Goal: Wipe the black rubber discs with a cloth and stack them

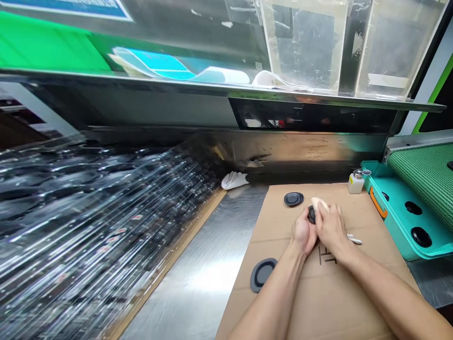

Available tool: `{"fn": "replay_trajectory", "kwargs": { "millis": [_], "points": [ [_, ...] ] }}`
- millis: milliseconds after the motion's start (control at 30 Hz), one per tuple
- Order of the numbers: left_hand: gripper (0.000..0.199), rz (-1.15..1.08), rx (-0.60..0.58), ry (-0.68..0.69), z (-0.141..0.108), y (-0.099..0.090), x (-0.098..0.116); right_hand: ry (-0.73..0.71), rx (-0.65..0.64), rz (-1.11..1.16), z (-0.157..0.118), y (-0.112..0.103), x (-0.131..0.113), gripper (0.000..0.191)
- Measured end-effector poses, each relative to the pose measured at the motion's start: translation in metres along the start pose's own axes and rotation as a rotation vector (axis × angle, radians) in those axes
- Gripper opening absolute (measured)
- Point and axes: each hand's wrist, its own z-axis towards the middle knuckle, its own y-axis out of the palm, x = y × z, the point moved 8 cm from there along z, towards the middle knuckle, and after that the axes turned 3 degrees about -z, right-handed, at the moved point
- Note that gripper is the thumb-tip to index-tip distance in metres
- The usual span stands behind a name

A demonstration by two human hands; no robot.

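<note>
The small black disc (311, 215) is at four o'clock from the view's middle, pinched in the left hand (304, 232). The right hand (331, 227) pinches a pale cloth (319, 203) by its one o'clock edge. The disc looks light, stiff, maybe slippery; best held by its rim.

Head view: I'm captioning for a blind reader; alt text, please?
Left hand holds a small dark part while the right hand holds a pale pad, apparently against it, over a cardboard sheet. A teal bin sits at the right.

Matt cardboard sheet (331, 302), shiny metal bench (212, 259)
</note>
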Motion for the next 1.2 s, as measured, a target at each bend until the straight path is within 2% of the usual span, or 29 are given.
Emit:
{"fn": "replay_trajectory", "kwargs": {
  "millis": [100,200,333,433,533,600,667,733,800,867,933,967,1033,1133,1200],
  "points": [
    [0.033,0.024,0.017,-0.029,0.001,-0.002,-0.001,-0.071,-0.013,0.014,0.001,0.001,-0.006,0.041],
    [0.037,0.043,0.008,-0.048,0.002,-0.001,-0.003,0.029,-0.016,-0.018,0.004,0.002,0.003,0.040],
    [0.037,0.041,0.038,-0.026,0.003,-0.002,0.000,-0.060,-0.054,-0.011,0.002,0.004,-0.005,0.041],
    [0.036,0.042,-0.002,-0.018,0.004,-0.001,0.001,0.045,-0.078,-0.054,-0.002,0.007,0.000,0.041],
    [0.031,0.048,-0.004,-0.044,0.005,-0.003,0.000,-0.048,-0.064,-0.056,-0.001,0.008,-0.006,0.042],
    [0.031,0.060,-0.001,-0.045,0.004,-0.005,0.000,-0.022,-0.054,-0.025,0.009,0.006,0.004,0.041],
    [0.032,0.060,-0.011,-0.038,0.003,-0.004,0.001,0.072,-0.043,0.132,0.023,0.002,0.027,0.036],
    [0.032,0.043,-0.009,-0.043,0.003,-0.004,0.002,0.167,-0.031,0.472,0.035,-0.001,0.052,0.035],
    [0.033,0.015,0.009,-0.055,0.004,-0.005,0.002,0.255,-0.080,0.893,0.041,0.004,0.067,0.037],
    [0.034,-0.006,0.027,-0.048,0.006,-0.006,0.003,0.332,-0.176,1.247,0.038,0.014,0.068,0.039],
    [0.035,-0.009,0.037,-0.032,0.008,-0.007,0.004,0.384,-0.266,1.399,0.031,0.022,0.061,0.041],
    [0.036,-0.002,0.041,-0.024,0.009,-0.007,0.004,0.392,-0.280,1.377,0.027,0.022,0.058,0.041],
    [0.037,0.014,0.047,-0.019,0.010,-0.008,0.004,0.336,-0.253,1.171,0.021,0.016,0.053,0.038],
    [0.036,0.030,0.063,-0.012,0.010,-0.010,0.005,0.125,-0.185,0.709,0.015,-0.004,0.041,0.040],
    [0.033,0.050,0.065,0.007,0.009,-0.010,0.006,0.019,-0.210,0.506,0.012,-0.010,0.033,0.042]
  ]
}}
